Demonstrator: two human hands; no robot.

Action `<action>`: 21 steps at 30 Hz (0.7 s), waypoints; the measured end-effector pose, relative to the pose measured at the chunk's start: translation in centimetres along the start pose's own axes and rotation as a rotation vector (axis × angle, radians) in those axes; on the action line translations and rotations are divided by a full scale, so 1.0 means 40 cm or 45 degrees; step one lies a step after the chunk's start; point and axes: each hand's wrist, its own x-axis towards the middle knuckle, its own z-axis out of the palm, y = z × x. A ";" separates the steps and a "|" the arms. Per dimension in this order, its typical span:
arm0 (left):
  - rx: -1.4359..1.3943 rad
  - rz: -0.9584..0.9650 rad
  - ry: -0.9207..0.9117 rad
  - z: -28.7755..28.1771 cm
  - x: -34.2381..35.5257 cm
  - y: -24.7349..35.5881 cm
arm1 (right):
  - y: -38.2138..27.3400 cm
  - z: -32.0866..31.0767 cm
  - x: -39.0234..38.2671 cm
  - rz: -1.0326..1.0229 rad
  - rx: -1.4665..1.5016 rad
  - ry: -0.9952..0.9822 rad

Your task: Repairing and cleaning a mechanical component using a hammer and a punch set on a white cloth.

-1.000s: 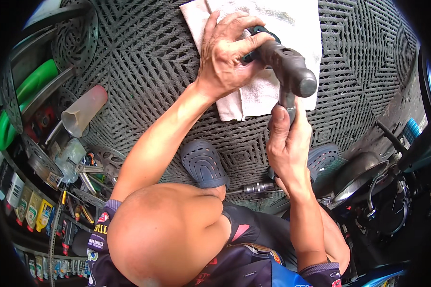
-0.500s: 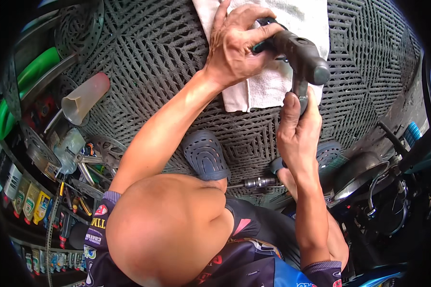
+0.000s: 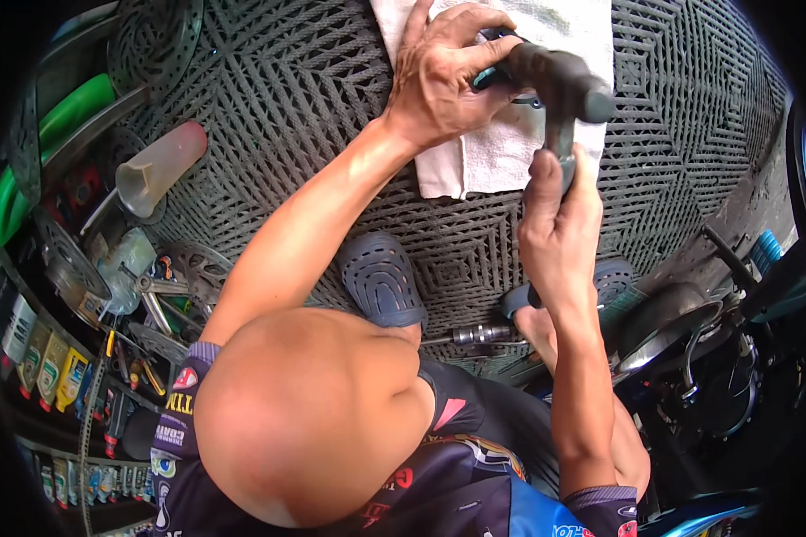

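Note:
My left hand (image 3: 443, 80) grips a small dark part with a teal bit (image 3: 491, 77), partly hidden by my fingers, over a folded white towel (image 3: 479, 166). My right hand (image 3: 560, 228) is closed round the handle of a metal hammer (image 3: 564, 89). The hammer's head is above the dark part, close to my left thumb; whether they touch I cannot tell.
The towel lies on a black grid mat (image 3: 681, 152). At left are a translucent cup (image 3: 157, 170), perforated discs (image 3: 152, 40), tools and bottles on racks. A metal socket tool (image 3: 479, 334) lies between my sandalled feet. Dark vehicle parts (image 3: 725, 358) crowd the right.
Both my hands, with the hammer and dark part, sit somewhat higher and further right in the picture than a second ago. The towel and background have shifted slightly in view too.

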 end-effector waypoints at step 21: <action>-0.306 -0.215 0.114 -0.027 0.014 0.023 | -0.020 -0.019 -0.049 -0.431 0.334 0.126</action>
